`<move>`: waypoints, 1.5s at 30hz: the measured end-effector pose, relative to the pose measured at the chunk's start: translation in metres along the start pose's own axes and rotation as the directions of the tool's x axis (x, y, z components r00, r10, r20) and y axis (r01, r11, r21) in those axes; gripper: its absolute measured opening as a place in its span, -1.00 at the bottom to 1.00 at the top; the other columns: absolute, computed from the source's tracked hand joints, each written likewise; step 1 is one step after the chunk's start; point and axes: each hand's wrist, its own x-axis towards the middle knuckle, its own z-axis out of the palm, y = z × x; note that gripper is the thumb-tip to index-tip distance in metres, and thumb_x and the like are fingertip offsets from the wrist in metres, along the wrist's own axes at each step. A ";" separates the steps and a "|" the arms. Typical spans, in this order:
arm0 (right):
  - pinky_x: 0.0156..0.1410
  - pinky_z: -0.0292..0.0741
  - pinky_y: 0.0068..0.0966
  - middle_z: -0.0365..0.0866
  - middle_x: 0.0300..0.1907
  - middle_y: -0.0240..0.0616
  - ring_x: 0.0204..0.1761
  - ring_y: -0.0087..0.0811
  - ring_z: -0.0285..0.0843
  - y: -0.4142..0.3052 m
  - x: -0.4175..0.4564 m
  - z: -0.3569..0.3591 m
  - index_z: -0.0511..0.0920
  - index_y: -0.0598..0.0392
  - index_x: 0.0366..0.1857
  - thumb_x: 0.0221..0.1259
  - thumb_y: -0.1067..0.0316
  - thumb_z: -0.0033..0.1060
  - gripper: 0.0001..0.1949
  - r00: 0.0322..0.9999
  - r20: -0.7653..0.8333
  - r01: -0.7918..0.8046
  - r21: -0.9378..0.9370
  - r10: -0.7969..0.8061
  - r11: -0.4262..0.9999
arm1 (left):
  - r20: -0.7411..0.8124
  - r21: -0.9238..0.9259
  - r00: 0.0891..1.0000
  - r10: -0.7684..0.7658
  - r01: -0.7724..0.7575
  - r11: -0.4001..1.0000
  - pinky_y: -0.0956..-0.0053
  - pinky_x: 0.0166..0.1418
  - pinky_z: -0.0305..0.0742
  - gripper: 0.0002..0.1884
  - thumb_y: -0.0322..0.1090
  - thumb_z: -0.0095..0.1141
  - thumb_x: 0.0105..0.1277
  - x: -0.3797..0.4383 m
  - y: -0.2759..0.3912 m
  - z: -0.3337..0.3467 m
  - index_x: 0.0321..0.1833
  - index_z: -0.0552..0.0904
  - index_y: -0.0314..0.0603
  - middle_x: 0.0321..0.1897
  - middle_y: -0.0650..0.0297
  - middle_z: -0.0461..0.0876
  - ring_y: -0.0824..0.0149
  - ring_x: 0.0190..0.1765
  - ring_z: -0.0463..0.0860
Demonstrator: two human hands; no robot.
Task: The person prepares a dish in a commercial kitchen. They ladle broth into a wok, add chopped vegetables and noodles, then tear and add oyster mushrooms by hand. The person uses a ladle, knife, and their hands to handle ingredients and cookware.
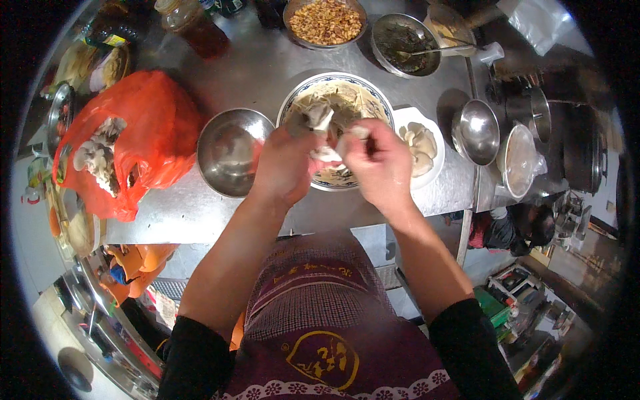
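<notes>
Over a blue-patterned white bowl (336,79), my left hand (287,160) grips a cluster of pale oyster mushroom (319,116). My right hand (377,162) is beside it, fingers bent in against a pale piece of mushroom; they are blurred. Inside the bowl lie light mushroom pieces, partly hidden by both hands. A white plate (439,150) with oyster mushrooms (419,147) stands right of the bowl, and an empty steel bowl (235,152) stands left of it. Farther left, a red plastic bag (157,120) lies open around more grey-white mushrooms (97,157).
Behind stand a steel bowl of chopped nuts or similar bits (325,22), a bowl of dark green paste (405,45) with a spoon, and a jar of reddish-brown liquid (195,32). More steel bowls (477,132) are at the right. The steel table's front edge (200,242) runs before me.
</notes>
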 end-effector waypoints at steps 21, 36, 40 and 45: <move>-0.43 0.40 -0.58 0.56 -0.61 -0.35 -0.57 -0.64 0.44 -0.025 0.012 -0.007 0.61 0.22 -0.38 0.08 0.37 0.25 -0.87 0.911 0.139 -0.366 -0.162 0.388 0.916 | -0.059 0.839 0.967 0.248 -0.087 0.537 0.60 -0.34 0.48 -0.81 -0.34 0.19 0.29 -0.024 0.015 0.018 -0.21 0.67 -0.36 -0.47 0.33 0.67 0.55 -0.41 0.58; -0.46 0.44 -0.65 0.59 -0.51 -0.38 -0.55 -0.68 0.49 -0.032 0.006 -0.015 0.58 0.25 -0.24 0.12 0.48 0.18 -0.85 0.865 0.201 -0.491 0.139 0.461 0.860 | 0.024 0.819 0.973 0.231 -0.152 0.554 0.51 -0.24 0.52 -0.74 -0.31 0.25 0.16 -0.022 0.016 0.026 -0.19 0.68 -0.38 -0.42 0.29 0.69 0.52 -0.35 0.59; -0.47 0.42 -0.65 0.55 -0.49 -0.35 -0.56 -0.64 0.46 -0.021 0.012 -0.032 0.54 0.24 -0.22 0.11 0.53 0.12 -0.85 0.857 0.072 -0.491 0.413 0.510 0.767 | -0.277 0.753 0.924 0.262 0.039 0.657 0.50 -0.32 0.49 -0.82 -0.32 0.22 0.20 -0.024 0.024 0.025 -0.28 0.73 -0.31 -0.49 0.27 0.70 0.47 -0.43 0.61; -0.47 0.36 -0.68 0.51 -0.52 -0.47 -0.52 -0.68 0.40 -0.045 0.012 -0.019 0.56 0.20 -0.36 0.13 0.49 0.16 -0.95 0.831 0.325 -0.532 0.222 0.452 0.818 | -0.141 0.758 0.973 0.184 -0.013 0.652 0.56 -0.32 0.46 -0.83 -0.35 0.18 0.18 -0.031 0.023 0.022 -0.32 0.72 -0.33 -0.55 0.37 0.65 0.58 -0.44 0.54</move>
